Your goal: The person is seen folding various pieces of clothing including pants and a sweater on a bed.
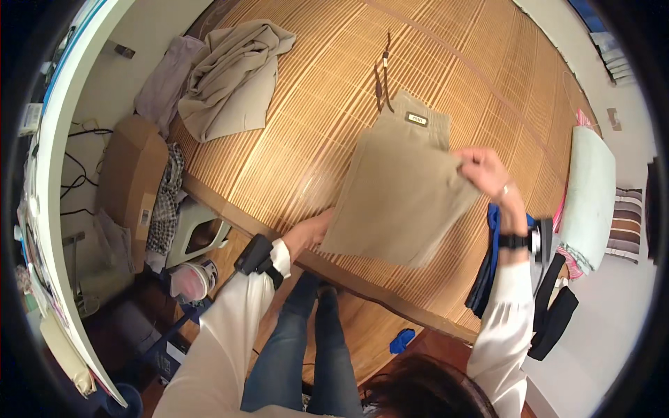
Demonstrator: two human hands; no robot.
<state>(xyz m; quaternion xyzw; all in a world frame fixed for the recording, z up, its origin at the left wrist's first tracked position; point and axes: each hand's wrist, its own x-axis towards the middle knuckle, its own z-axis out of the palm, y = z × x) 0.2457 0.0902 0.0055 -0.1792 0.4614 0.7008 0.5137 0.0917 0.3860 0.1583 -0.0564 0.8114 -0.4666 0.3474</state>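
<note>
Khaki drawstring shorts lie before me on a bamboo mat, their elastic waistband pointing away from me. A small patch with writing sits below the waistband, and a dark drawstring trails beyond it. My right hand pinches the right side edge, lifting the cloth a little; it is slightly blurred. At the left side edge, near the hem, is my left hand. Its fingertips are hidden behind the cloth, so its grip does not show.
A crumpled khaki garment and a mauve cloth lie at the far left. Below them stand a cardboard box and a white plastic stool. Blue and dark clothing is by my right forearm. A pale green pillow lies at right.
</note>
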